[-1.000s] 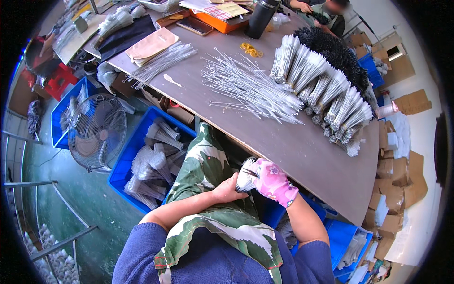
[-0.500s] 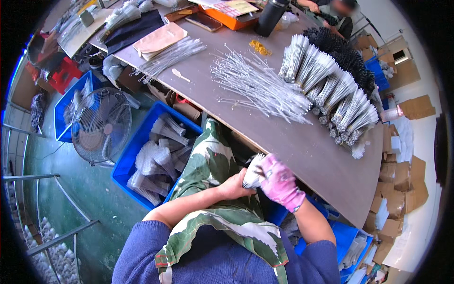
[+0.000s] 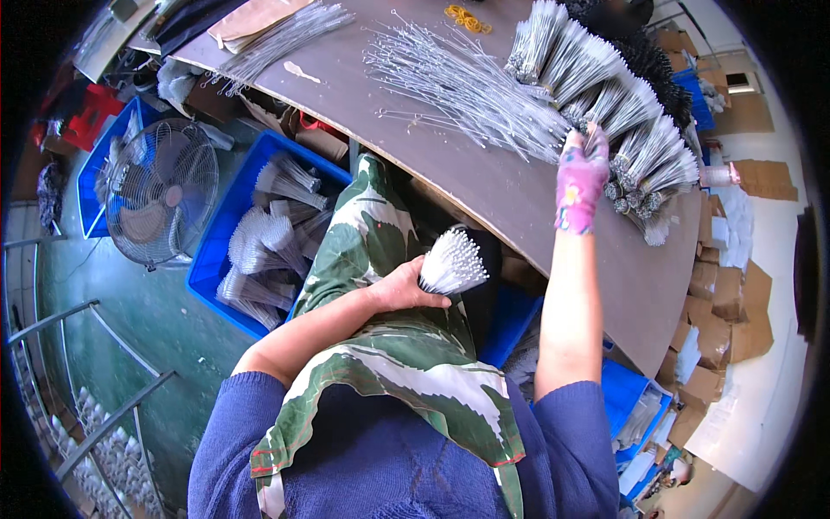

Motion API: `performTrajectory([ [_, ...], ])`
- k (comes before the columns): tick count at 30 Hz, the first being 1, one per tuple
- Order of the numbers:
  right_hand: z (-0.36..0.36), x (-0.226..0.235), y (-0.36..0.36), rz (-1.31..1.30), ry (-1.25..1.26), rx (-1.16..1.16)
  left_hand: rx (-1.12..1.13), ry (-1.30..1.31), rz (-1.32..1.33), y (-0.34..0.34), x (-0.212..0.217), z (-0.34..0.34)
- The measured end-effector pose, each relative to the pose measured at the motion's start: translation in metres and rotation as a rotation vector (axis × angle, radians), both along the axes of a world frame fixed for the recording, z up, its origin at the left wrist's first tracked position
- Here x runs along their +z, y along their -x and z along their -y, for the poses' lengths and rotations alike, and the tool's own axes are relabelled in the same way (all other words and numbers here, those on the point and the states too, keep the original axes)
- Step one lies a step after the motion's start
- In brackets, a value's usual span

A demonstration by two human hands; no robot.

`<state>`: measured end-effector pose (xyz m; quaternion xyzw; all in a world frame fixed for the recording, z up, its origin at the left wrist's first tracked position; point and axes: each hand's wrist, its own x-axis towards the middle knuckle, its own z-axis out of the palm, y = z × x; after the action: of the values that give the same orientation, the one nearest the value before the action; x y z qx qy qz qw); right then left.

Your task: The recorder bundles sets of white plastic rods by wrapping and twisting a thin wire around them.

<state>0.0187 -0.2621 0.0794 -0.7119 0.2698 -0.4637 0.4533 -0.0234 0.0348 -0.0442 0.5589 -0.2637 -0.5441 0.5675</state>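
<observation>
In my bare left hand [image 3: 405, 287], closed round its lower part, is a bundle of thin wire brushes [image 3: 455, 261], its white tips fanned out to the right above my lap. My right hand [image 3: 581, 180], in a pink patterned glove with bare fingertips, reaches forward over the table. Its fingers are stretched and apart, at the near ends of the tied brush bundles [image 3: 635, 112]; whether they touch one is hard to make out. Just left of that hand spreads a loose pile of thin wire brushes [image 3: 467, 91] with looped ends.
A smaller heap of wires [image 3: 285, 43] lies at the table's [image 3: 346, 95] far left, and yellow rubber bands [image 3: 468, 18] at the back. Left of my legs stands a blue bin [image 3: 203, 275] of white bundles, beside a floor fan [image 3: 162, 195]. Cardboard boxes [image 3: 722, 311] line the right side.
My right hand has left the bundle and moved forward to the brushes on the table. The left hand keeps the bundle, now tipped with its white tips in sight. The view has shifted.
</observation>
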Motion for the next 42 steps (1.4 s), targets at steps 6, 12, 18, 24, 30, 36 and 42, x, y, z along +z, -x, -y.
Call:
performTrajectory([
  [6,-0.082,0.002,0.059,-0.408,-0.259,0.526,-0.077,0.041,0.15,-0.004,0.0,-0.004],
  [12,-0.124,0.003,0.124,-0.541,-0.892,0.68,-0.067,0.06,0.201,-0.015,0.019,-0.009],
  [18,-0.144,-0.009,0.147,-0.447,-1.005,0.672,-0.017,0.078,0.187,0.001,0.013,-0.012],
  [24,-0.124,-0.007,0.118,-0.447,-0.761,0.611,0.09,0.047,0.057,0.008,0.031,-0.011],
  [30,-0.119,-0.02,0.007,-0.82,0.182,0.469,0.159,0.128,0.073,0.007,0.034,-0.02],
  [36,-0.113,-0.033,-0.047,-1.01,0.486,0.244,0.137,0.165,0.173,0.004,0.024,-0.023],
  [42,-0.084,-0.012,-0.032,-1.133,0.604,0.149,0.073,0.208,0.172,0.001,0.017,-0.027],
])
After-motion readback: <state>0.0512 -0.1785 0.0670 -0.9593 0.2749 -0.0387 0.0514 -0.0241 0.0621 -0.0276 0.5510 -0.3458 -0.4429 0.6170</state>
